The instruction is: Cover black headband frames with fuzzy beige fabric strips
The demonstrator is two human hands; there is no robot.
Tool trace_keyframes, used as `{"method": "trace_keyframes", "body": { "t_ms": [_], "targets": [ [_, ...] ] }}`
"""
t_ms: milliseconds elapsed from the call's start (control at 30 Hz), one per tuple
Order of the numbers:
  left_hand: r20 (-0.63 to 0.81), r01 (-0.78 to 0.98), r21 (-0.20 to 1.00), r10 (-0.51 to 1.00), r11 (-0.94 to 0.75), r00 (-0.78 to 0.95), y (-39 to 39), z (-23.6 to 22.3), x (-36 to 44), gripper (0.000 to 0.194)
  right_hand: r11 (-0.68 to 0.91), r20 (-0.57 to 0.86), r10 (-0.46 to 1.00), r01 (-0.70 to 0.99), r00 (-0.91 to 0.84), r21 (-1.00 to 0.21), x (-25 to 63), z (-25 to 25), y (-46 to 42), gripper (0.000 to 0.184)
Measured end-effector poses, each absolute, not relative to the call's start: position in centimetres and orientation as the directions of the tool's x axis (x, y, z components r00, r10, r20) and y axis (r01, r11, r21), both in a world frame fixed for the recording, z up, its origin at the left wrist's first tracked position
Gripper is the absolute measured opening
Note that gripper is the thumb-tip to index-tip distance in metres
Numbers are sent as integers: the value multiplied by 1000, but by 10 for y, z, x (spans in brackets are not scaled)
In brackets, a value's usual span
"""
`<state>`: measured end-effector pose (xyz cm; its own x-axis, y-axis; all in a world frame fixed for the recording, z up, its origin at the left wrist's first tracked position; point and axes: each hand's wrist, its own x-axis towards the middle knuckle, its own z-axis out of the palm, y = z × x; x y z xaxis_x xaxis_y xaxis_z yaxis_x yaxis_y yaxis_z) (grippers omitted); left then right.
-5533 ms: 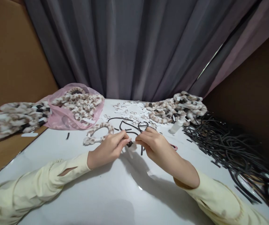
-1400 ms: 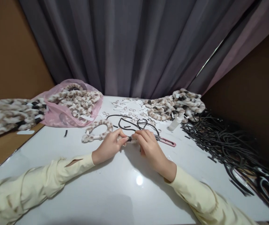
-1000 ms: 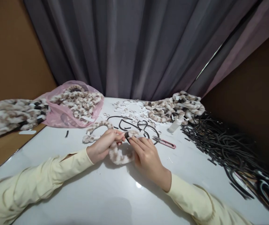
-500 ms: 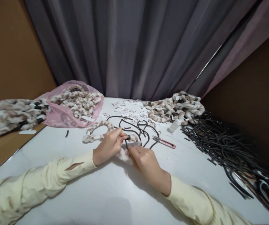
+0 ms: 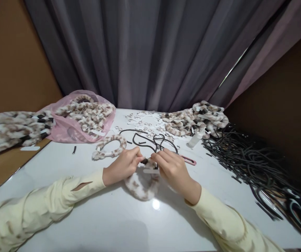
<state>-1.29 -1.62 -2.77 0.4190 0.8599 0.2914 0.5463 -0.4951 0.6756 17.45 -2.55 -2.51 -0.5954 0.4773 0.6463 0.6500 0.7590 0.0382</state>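
My left hand (image 5: 124, 162) is closed in a pinch at the dark part (image 5: 144, 161) of a spotted plush ring (image 5: 141, 188). Across from it, the fingers of my right hand (image 5: 175, 170) pinch the ring near the same dark part; their tips are partly hidden. A white tag (image 5: 150, 171) hangs from the plush between both hands. Another spotted plush ring (image 5: 103, 153) lies on the table just beyond my left hand. Behind my right hand lie several black cords (image 5: 144, 146) and pink-handled thread snips (image 5: 188, 160), whose blades are covered by the hand.
On the white table (image 5: 87, 217), a pink bag (image 5: 74, 134) of plush rings stands at the left beside more plush (image 5: 16, 127). At the right are a plush pile (image 5: 208, 117), a clear bottle (image 5: 194, 140) and a large heap of black cords (image 5: 245, 161). Small metal rings (image 5: 147, 125) are scattered behind.
My right hand has moved up and slightly right, its fingers now at the ring's dark part. The plush ring now hangs lower and shows more below my hands.
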Motion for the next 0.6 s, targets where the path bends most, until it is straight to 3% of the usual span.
{"method": "trace_keyframes", "body": {
  "t_ms": [167, 267, 400, 600],
  "targets": [
    [195, 408, 808, 846, -425, 496, -22, -24, -12, 23, 702, 613, 687, 574, -391, -422, 179, -31, -11, 24],
    [164, 380, 846, 860, -375, 483, -23, -21, -12, 23, 603, 486, 796, 545, -360, -583, 179, -30, -8, 32],
    [149, 374, 854, 859, -361, 489, -26, -21, -10, 22, 502, 361, 864, 549, -350, -669, 178, -32, -6, 38],
    [110, 426, 846, 887, -320, 448, -30, -32, -6, 20, 519, 302, 848, 573, -435, -635, 178, -44, -1, 26]
  ]
}}
